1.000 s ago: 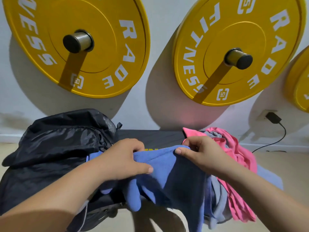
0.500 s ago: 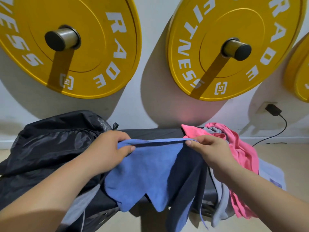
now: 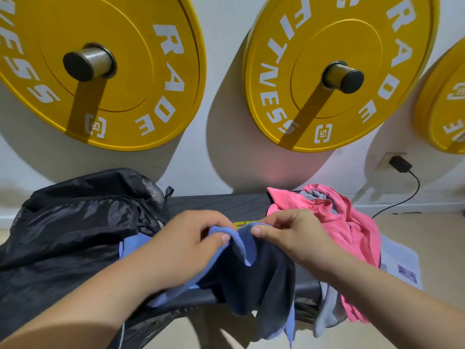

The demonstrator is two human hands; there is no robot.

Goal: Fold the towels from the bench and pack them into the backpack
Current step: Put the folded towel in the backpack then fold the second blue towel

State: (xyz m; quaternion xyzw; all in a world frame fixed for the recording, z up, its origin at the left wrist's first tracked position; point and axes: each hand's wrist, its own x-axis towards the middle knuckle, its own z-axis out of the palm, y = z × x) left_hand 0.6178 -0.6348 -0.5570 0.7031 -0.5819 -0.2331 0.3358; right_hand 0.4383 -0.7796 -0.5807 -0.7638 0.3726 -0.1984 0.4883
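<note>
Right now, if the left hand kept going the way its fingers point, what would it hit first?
Probably the right hand: the left hand points across at it, with only a fold of the blue towel they both pinch between them. Depth unclear.

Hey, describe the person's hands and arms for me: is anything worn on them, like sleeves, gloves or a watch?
Nothing worn shows. The left hand and right hand are bare, without gloves or rings, and the nails are cut short. The left forearm and right forearm are bare to the frame's edge: no sleeve, watch or band in view.
</note>
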